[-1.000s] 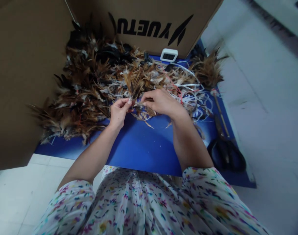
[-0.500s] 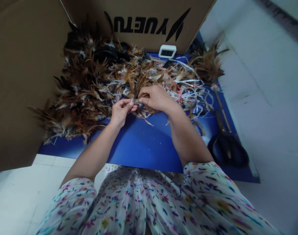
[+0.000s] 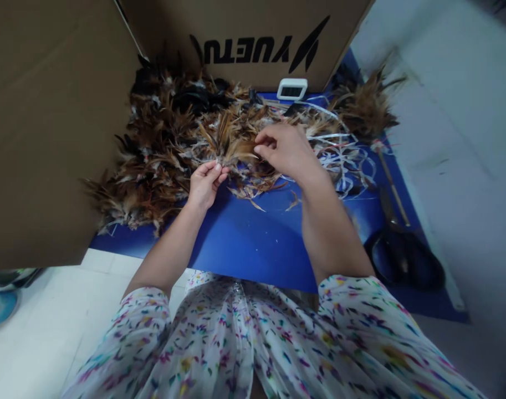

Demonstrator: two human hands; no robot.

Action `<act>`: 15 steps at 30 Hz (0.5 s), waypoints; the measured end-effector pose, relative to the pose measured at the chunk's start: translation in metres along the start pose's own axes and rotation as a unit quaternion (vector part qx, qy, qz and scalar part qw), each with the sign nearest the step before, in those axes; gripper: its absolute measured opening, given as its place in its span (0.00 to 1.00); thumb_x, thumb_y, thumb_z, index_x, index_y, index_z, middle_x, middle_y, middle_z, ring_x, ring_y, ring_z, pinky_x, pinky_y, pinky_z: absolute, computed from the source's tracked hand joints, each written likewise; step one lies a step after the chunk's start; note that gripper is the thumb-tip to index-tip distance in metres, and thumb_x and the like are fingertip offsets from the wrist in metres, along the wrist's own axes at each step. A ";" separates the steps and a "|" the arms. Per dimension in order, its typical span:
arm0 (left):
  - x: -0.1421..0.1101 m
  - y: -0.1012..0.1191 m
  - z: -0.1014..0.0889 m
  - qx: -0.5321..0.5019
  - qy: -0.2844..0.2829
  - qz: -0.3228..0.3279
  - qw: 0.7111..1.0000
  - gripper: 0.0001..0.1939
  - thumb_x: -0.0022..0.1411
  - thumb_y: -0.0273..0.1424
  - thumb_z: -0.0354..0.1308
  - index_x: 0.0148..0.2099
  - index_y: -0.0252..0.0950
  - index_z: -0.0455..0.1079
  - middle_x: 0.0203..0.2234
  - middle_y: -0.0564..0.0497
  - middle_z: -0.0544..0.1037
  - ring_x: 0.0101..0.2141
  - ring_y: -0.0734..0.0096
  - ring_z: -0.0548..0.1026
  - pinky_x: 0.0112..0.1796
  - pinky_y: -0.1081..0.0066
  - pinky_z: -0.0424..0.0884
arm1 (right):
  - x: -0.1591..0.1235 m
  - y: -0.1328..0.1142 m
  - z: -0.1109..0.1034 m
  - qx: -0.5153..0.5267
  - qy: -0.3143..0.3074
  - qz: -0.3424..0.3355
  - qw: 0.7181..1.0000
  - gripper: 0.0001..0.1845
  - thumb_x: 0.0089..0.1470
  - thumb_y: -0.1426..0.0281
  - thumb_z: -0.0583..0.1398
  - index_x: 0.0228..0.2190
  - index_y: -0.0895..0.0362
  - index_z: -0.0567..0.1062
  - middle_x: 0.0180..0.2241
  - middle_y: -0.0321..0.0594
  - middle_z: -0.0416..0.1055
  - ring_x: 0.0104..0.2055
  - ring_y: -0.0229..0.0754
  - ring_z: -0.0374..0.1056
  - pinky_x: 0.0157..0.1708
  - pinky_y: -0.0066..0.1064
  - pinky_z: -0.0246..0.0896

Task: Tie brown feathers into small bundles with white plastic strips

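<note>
My left hand (image 3: 205, 183) pinches the base of a small bunch of brown feathers (image 3: 224, 141) between thumb and fingertips. The bunch fans upward and to the right, over the front of a feather pile. My right hand (image 3: 286, 152) is just right of the bunch, with fingers curled and thumb and forefinger tips close together. Whether a feather is caught between those tips I cannot make out. Behind and left of both hands spreads the large pile of brown and black feathers (image 3: 157, 149).
White plastic strips (image 3: 344, 160) lie tangled on the blue tabletop (image 3: 244, 238). Black-handled scissors (image 3: 402, 257) and a feather duster (image 3: 367, 105) with a stick handle are at the right. A small white digital display (image 3: 292, 89) stands before a cardboard box (image 3: 253, 72); cardboard (image 3: 49, 138) also walls the left.
My right hand has drawn away from my left, up and to the right. The feathers held in my left hand now show spread out. The whole view has shifted slightly.
</note>
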State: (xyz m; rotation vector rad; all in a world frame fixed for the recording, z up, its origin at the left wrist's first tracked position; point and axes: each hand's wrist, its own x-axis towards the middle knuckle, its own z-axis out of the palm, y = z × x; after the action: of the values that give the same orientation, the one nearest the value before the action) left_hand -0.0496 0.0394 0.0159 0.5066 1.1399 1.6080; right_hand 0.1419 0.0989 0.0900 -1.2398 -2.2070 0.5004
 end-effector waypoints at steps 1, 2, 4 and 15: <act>-0.001 0.003 0.000 0.007 0.007 0.020 1.000 0.09 0.61 0.17 0.63 0.33 0.36 0.72 0.24 0.57 0.78 0.29 0.80 0.81 0.33 0.81 0.75 | -0.001 0.000 -0.002 -0.001 0.003 -0.002 1.000 0.10 0.56 0.71 0.61 0.38 0.53 0.81 0.38 0.42 0.80 0.43 0.49 0.75 0.47 0.43 0.68; -0.002 0.009 -0.001 0.014 0.016 0.042 0.999 0.08 0.60 0.18 0.65 0.33 0.36 0.73 0.25 0.57 0.78 0.30 0.79 0.81 0.33 0.81 0.76 | -0.002 0.000 -0.004 -0.003 0.006 -0.005 1.000 0.09 0.56 0.71 0.61 0.37 0.52 0.81 0.37 0.42 0.80 0.43 0.49 0.75 0.47 0.43 0.69; -0.007 0.025 -0.005 0.030 0.027 0.094 0.995 0.08 0.58 0.22 0.69 0.34 0.36 0.73 0.26 0.57 0.79 0.32 0.78 0.82 0.34 0.80 0.76 | -0.005 0.001 -0.007 -0.006 0.011 -0.011 1.000 0.08 0.55 0.70 0.61 0.36 0.52 0.81 0.36 0.42 0.80 0.42 0.50 0.75 0.46 0.44 0.69; 0.006 0.155 -0.142 0.314 0.233 0.367 0.844 0.06 0.65 0.24 0.63 0.37 0.41 0.71 0.25 0.65 0.77 0.34 0.80 0.78 0.45 0.68 0.78 | -0.010 0.006 -0.013 -0.037 -0.010 -0.033 0.999 0.07 0.57 0.68 0.62 0.35 0.52 0.81 0.33 0.43 0.79 0.41 0.52 0.75 0.44 0.45 0.68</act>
State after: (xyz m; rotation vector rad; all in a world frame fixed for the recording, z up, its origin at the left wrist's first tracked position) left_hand -0.2418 -0.0134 0.0841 1.1233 2.0423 2.0488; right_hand 0.1586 0.0940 0.0937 -1.2001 -2.2946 0.4092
